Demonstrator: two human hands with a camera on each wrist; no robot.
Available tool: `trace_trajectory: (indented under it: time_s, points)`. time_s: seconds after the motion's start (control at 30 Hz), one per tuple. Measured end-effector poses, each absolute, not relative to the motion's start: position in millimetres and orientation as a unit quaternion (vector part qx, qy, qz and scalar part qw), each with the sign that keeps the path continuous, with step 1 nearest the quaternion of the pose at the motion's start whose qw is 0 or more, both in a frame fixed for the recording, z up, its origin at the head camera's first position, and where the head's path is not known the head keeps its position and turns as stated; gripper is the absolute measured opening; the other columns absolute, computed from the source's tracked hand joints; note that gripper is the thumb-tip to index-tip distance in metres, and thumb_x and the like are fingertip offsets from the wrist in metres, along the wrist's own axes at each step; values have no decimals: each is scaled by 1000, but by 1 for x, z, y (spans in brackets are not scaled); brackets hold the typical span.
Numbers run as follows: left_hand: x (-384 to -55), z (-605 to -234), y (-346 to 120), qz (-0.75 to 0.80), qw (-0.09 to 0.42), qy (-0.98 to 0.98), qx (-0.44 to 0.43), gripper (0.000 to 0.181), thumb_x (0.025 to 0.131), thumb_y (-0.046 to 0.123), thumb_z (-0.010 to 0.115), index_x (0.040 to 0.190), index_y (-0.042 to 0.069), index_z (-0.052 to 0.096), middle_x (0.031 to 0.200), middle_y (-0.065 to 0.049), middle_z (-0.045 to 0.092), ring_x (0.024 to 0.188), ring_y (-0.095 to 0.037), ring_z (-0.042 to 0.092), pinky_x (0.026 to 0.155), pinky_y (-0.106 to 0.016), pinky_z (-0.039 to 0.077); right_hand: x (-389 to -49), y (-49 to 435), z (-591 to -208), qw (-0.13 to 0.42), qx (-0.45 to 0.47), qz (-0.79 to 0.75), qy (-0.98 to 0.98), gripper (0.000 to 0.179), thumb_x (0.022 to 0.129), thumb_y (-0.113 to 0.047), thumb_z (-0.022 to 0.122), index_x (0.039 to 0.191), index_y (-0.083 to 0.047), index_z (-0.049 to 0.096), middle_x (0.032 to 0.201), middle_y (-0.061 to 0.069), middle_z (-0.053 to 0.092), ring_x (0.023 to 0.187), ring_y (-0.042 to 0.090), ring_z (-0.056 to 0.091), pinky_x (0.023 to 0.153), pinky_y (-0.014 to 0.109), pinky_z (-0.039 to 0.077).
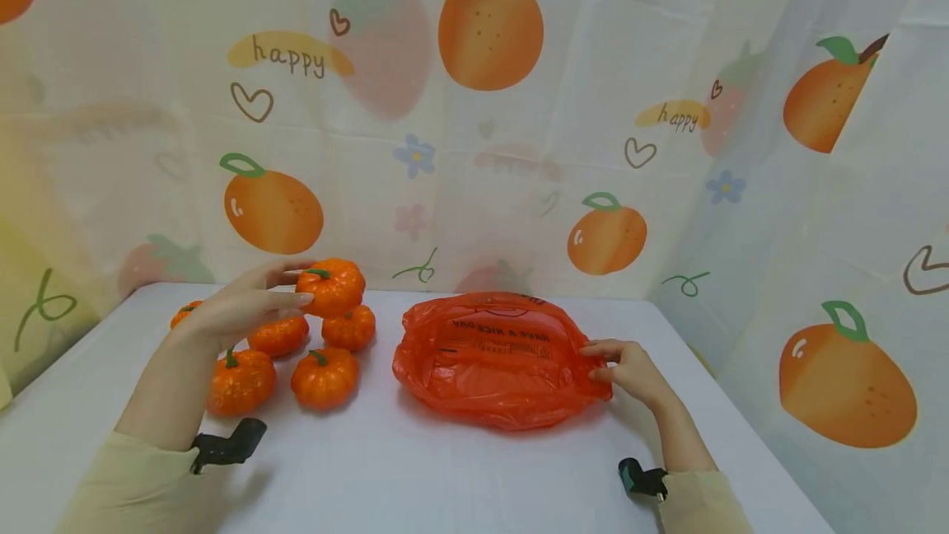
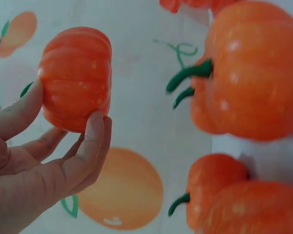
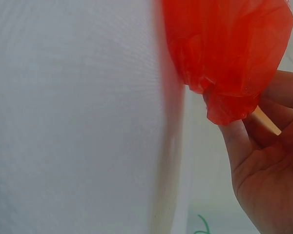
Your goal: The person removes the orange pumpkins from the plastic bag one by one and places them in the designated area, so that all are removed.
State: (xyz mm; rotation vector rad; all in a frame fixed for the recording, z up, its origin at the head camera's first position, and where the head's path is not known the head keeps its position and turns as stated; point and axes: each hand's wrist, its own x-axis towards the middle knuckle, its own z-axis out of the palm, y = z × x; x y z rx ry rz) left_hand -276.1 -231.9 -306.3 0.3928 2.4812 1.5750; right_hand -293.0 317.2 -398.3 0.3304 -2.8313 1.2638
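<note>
My left hand [image 1: 248,303] holds a small orange pumpkin [image 1: 334,287] with a green stem, raised above the others. In the left wrist view, thumb and fingertips grip this pumpkin [image 2: 77,80] from opposite sides. Below the hand, several similar pumpkins [image 1: 324,379] sit on the white table [image 1: 356,476]. To the right lies a crumpled red plastic bag [image 1: 497,361] with dark printing, its mouth spread open. At the bag's right edge, my right hand [image 1: 630,369] pinches the plastic; the right wrist view shows the bunched red film [image 3: 232,105] between thumb and fingers.
A pale curtain [image 1: 489,155] printed with fruit, hearts and flowers hangs behind the table and along its right side. Dark wrist cameras are strapped at the left wrist [image 1: 230,442] and the right wrist [image 1: 641,478].
</note>
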Motion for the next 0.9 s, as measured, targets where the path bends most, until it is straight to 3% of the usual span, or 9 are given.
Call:
trace_trajectory:
  time_s: [0.17, 0.3, 0.43, 0.5, 0.57, 0.7, 0.9]
  points:
    - [-272, -306, -262, 521, 76, 839, 137, 69, 100, 29, 57, 156, 11, 21, 158, -27, 16, 107, -8, 60, 88, -16, 52, -294, 317, -397, 10, 104, 402, -909, 37, 83, -7, 66, 121, -3, 70, 140, 23, 57, 127, 42, 54, 93, 45, 58]
    - [-269, -308, -284, 497, 76, 853, 137, 67, 100, 26, 57, 154, 10, 21, 156, -28, 19, 107, -6, 57, 86, -19, 52, -293, 316, -395, 8, 106, 405, -908, 37, 84, -6, 66, 121, -1, 69, 140, 24, 57, 126, 43, 54, 93, 46, 58]
    - [-269, -314, -306, 485, 76, 861, 133, 64, 100, 22, 56, 152, 8, 22, 153, -29, 23, 104, 5, 56, 84, -19, 52, -293, 316, -397, 12, 110, 400, -910, 37, 85, -5, 65, 121, 0, 68, 139, 25, 57, 124, 43, 54, 93, 47, 57]
    - [-270, -320, -318, 492, 69, 858, 132, 56, 100, 19, 56, 148, 14, 29, 147, -19, 33, 101, 9, 56, 83, -17, 52, -294, 317, -398, 13, 110, 396, -912, 37, 85, -6, 64, 121, -1, 69, 139, 25, 57, 124, 43, 55, 94, 47, 57]
    - [-270, -326, -329, 497, 61, 856, 130, 46, 100, 17, 55, 141, 24, 36, 138, -3, 42, 100, 11, 56, 82, -16, 51, -296, 320, -403, 14, 108, 394, -913, 36, 84, -7, 65, 121, -4, 70, 139, 23, 59, 124, 41, 55, 94, 46, 57]
    - [-269, -332, -349, 512, 63, 848, 123, 42, 100, 13, 53, 126, 44, 40, 117, 28, 45, 99, 11, 57, 81, -15, 52, -295, 321, -403, 20, 113, 395, -912, 36, 83, -7, 67, 119, -3, 71, 137, 23, 60, 124, 43, 57, 97, 49, 55]
    - [-263, -338, -375, 557, 61, 820, 116, 49, 100, 4, 50, 122, 48, 48, 112, 30, 47, 96, 6, 62, 79, -17, 57, -294, 322, -400, 21, 119, 402, -908, 36, 84, -7, 68, 119, -1, 70, 136, 24, 60, 124, 44, 57, 99, 51, 54]
